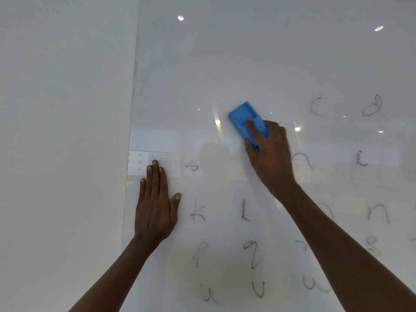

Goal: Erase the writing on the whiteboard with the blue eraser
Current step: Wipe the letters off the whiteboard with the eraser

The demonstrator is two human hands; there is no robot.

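Observation:
A glossy whiteboard (247,52) fills most of the view, with several handwritten letters in rows across its lower and right parts. My right hand (270,152) grips the blue eraser (244,118) and presses it flat against the board, left of the letter c (316,106) in the top row. The board to the left of the eraser on that row shows no writing. My left hand (155,206) lies flat on the board near its left edge, fingers together and pointing up, holding nothing. My right forearm covers part of the letters at lower right.
A plain white wall (63,131) adjoins the board's left edge (131,131). Ceiling lights reflect as bright spots on the board. Letters such as k (198,213), l (245,211) and u (208,292) stand below the hands.

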